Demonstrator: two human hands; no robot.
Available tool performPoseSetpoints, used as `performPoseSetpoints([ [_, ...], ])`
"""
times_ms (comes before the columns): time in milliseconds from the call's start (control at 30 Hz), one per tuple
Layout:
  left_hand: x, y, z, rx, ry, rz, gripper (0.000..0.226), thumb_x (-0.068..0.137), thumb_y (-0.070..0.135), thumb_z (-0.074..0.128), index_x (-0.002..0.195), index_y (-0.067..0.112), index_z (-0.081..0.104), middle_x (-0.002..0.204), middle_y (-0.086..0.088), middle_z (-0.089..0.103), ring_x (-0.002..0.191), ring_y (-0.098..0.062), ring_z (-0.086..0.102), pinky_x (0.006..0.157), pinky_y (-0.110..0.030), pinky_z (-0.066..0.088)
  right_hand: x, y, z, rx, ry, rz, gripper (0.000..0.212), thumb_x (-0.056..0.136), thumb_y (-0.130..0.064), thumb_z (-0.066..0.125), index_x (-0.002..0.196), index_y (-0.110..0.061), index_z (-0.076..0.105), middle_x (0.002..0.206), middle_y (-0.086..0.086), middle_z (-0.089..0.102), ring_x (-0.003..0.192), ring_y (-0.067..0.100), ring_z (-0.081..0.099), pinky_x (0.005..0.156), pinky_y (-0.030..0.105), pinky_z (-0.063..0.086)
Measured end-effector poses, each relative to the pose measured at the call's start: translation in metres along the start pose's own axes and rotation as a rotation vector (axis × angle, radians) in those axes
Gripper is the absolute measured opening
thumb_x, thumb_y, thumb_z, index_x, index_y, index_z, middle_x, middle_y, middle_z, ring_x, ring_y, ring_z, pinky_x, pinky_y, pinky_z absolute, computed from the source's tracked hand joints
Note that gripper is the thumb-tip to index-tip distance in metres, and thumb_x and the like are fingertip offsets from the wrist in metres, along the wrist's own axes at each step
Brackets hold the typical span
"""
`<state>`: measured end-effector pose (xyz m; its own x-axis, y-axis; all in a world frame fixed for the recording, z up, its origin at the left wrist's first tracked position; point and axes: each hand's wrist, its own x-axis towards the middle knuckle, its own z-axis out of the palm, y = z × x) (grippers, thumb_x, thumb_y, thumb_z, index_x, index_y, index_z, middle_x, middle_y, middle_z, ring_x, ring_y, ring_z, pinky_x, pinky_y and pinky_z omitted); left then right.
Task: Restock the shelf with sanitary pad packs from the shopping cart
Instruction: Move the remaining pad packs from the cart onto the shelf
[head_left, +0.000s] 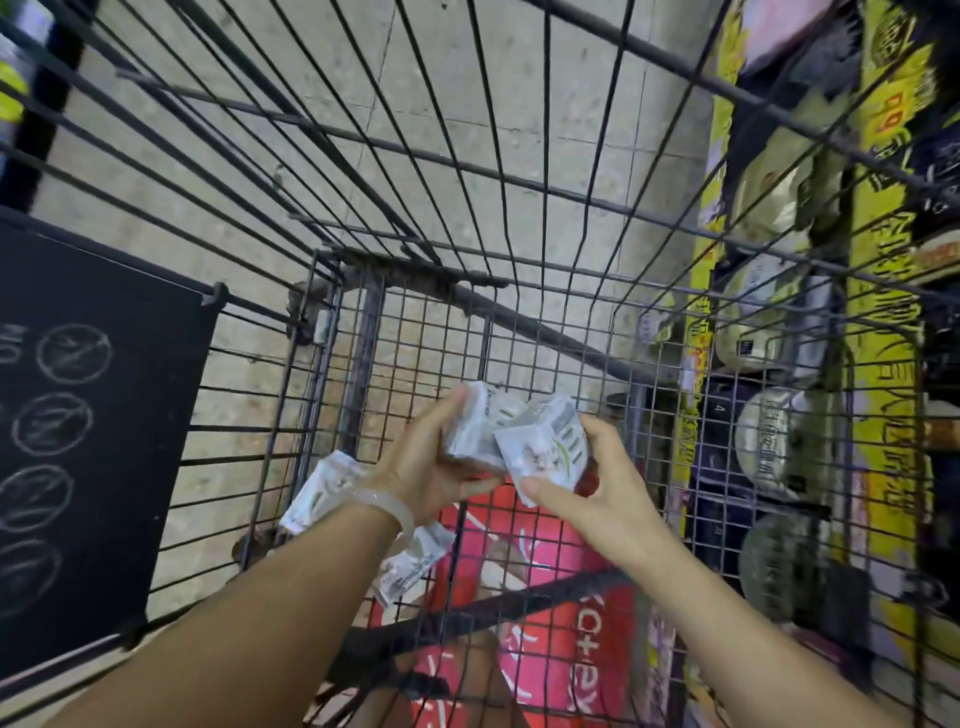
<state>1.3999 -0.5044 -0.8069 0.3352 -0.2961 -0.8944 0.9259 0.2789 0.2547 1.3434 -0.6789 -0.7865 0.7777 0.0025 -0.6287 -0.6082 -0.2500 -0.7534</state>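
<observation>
Inside the wire shopping cart (467, 218) both my hands are low over its floor. My left hand (434, 462), with a clear bangle at the wrist, grips a small white sanitary pad pack (480, 421). My right hand (587, 488) holds a second white pack (543, 447) that touches the first. Two more white packs lie below: one (322, 488) against the cart's left wall, one (410, 561) under my left wrist. Large red and pink packs (545, 571) lie on the cart floor.
The shelf (883, 338) with yellow price strips runs along the right, stocked with pale round packs (769, 441) seen through the cart wires. A black child-seat flap (88, 415) with warning icons hangs at the left. Tiled floor (467, 104) shows ahead.
</observation>
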Motion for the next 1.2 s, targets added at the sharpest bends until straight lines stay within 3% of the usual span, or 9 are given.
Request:
performPoseSetpoints([
  [100,-0.002,-0.003,-0.001,0.121,0.043,0.043,0.042,0.08,0.031,0.065,0.113,0.006,0.06,0.103,-0.015,0.071,0.081,-0.022,0.07,0.067,-0.034,0.057,0.002,0.004,-0.001,0.06,0.054,0.05,0.059,0.072,-0.02,0.079,0.119,-0.029,0.045,0.111,-0.015,0.058,0.096,-0.006,0.058,0.084,0.014,0.047],
  [267,-0.001,-0.015,0.005,0.599,0.601,0.394,0.047,0.075,0.046,0.075,0.101,0.017,0.048,0.1,-0.001,0.056,0.081,-0.01,0.057,0.075,-0.031,0.046,0.002,0.003,-0.005,0.067,0.242,0.084,0.061,0.074,-0.019,0.077,0.125,-0.018,0.043,0.1,-0.019,0.054,0.088,-0.007,0.053,0.066,0.007,0.042],
  [333,0.001,-0.02,0.009,0.751,0.596,0.415,0.039,0.084,0.053,0.061,0.093,0.017,0.05,0.093,-0.002,0.057,0.085,-0.017,0.057,0.077,-0.029,0.048,0.002,0.005,-0.005,0.022,0.24,0.114,0.062,0.075,-0.021,0.077,0.126,-0.018,0.041,0.095,-0.021,0.051,0.083,-0.009,0.05,0.062,0.005,0.041],
  [433,0.004,-0.02,0.009,0.723,0.589,0.391,0.02,0.098,0.034,0.045,0.098,0.015,0.05,0.081,0.003,0.056,0.072,-0.015,0.053,0.052,-0.018,0.038,0.003,0.01,-0.002,-0.046,0.262,0.143,0.067,0.074,-0.022,0.077,0.128,-0.017,0.038,0.091,-0.021,0.049,0.078,-0.011,0.047,0.06,0.007,0.036],
  [667,0.013,-0.023,-0.005,0.641,0.591,0.216,0.028,0.095,0.021,0.043,0.12,0.014,0.053,0.079,0.008,0.054,0.075,-0.013,0.052,0.072,-0.028,0.042,0.0,0.012,0.005,-0.116,0.31,0.163,0.064,0.073,-0.023,0.078,0.124,-0.016,0.039,0.094,-0.011,0.053,0.076,0.0,0.048,0.06,0.008,0.031],
  [800,0.009,-0.024,-0.003,0.661,0.546,0.188,0.026,0.099,0.032,0.036,0.111,0.016,0.053,0.086,0.002,0.056,0.075,-0.015,0.052,0.063,-0.029,0.037,-0.001,0.012,0.008,-0.128,0.324,0.16,0.065,0.072,-0.026,0.078,0.124,-0.016,0.039,0.09,-0.013,0.051,0.074,-0.003,0.048,0.058,0.007,0.031],
  [900,0.01,-0.024,0.002,0.66,0.542,0.159,0.029,0.1,0.045,0.028,0.101,0.02,0.042,0.098,0.002,0.049,0.091,-0.023,0.053,0.076,-0.033,0.037,-0.002,0.01,0.011,-0.143,0.345,0.149,0.067,0.072,-0.031,0.078,0.123,-0.016,0.038,0.097,-0.007,0.053,0.082,0.009,0.05,0.059,0.012,0.033],
  [1033,0.017,-0.025,0.006,0.622,0.56,0.143,0.068,0.089,0.065,0.016,0.107,0.015,0.059,0.103,-0.006,0.064,0.094,-0.025,0.06,0.091,-0.044,0.048,-0.002,0.007,0.014,-0.164,0.363,0.147,0.067,0.072,-0.035,0.078,0.122,-0.017,0.037,0.103,-0.003,0.055,0.086,0.014,0.051,0.067,0.025,0.035],
  [1200,0.021,-0.027,0.003,0.646,0.552,0.119,0.075,0.082,0.073,0.016,0.107,0.018,0.063,0.098,-0.006,0.068,0.091,-0.024,0.064,0.088,-0.041,0.052,-0.001,0.007,0.014,-0.19,0.384,0.142,0.07,0.069,-0.037,0.079,0.12,-0.016,0.036,0.109,0.0,0.057,0.094,0.018,0.056,0.074,0.028,0.039],
])
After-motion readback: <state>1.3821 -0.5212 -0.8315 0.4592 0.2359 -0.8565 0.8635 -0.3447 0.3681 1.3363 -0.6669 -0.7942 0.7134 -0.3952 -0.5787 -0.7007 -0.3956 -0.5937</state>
